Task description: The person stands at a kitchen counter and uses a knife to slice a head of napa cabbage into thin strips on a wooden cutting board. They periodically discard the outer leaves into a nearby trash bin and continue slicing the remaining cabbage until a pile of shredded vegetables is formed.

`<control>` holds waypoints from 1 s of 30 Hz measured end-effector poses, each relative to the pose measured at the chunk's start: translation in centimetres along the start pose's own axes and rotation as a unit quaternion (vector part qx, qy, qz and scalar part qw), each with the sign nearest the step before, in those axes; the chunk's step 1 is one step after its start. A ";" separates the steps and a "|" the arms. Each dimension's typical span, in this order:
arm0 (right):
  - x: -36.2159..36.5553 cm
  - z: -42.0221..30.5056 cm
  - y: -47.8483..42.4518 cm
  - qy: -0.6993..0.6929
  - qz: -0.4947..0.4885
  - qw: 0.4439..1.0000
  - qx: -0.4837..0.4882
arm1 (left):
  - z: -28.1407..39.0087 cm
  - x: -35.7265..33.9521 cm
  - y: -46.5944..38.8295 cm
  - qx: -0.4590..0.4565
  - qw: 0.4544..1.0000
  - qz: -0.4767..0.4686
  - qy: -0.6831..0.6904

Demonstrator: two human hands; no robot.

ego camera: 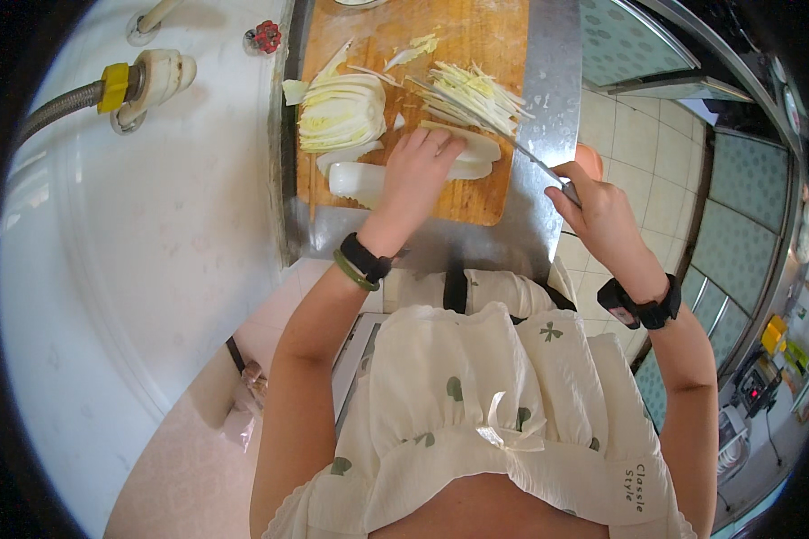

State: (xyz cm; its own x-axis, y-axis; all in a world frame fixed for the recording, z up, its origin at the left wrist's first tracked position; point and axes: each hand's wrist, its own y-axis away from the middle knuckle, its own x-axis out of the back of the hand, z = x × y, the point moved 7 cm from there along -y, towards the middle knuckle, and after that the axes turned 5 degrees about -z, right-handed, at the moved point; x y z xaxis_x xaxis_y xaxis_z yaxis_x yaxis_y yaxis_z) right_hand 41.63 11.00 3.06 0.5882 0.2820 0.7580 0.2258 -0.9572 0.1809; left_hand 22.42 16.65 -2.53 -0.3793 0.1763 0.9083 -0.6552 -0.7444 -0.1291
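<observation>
Under the bent fingers of my left hand (423,162) lie stacked pale cabbage stem pieces (477,155), pressed against the wooden cutting board (472,202). My right hand (593,202) grips the handle of a kitchen knife (512,143). Its blade reaches up and left, between the stem pieces and a heap of thin cabbage shreds (475,94). A larger cut section of napa cabbage (342,113) rests on the board's left part. Another white stem piece (356,182) lies beside my left wrist, partly covered by it.
The board lies on a stainless steel counter (556,60). On the white wall to the left are a red valve knob (267,36) and a braided hose (67,108) with a yellow fitting. An orange object (588,162) shows beyond the counter's right edge. Patterned cabinets (735,219) line the right side.
</observation>
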 end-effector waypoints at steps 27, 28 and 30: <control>-1.9 -2.2 -0.1 0.087 -0.057 0.994 -0.044 | -0.6 -1.0 -0.2 -0.043 0.997 0.033 -0.046; -2.4 -1.7 -0.3 0.078 -0.053 0.995 -0.043 | -0.5 -1.0 -0.3 -0.041 0.998 0.030 -0.041; -3.9 -0.9 -0.9 0.062 -0.044 0.996 -0.041 | -0.5 -0.9 -0.4 -0.042 0.998 0.036 -0.037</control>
State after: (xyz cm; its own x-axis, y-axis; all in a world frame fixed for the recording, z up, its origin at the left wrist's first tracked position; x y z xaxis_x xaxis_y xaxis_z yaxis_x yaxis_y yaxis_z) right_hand 38.43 10.74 0.49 0.4672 0.3599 0.8076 0.2058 -0.9326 0.2965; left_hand 22.70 17.04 -3.48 -0.3804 0.0741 0.9218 -0.6818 -0.6960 -0.2254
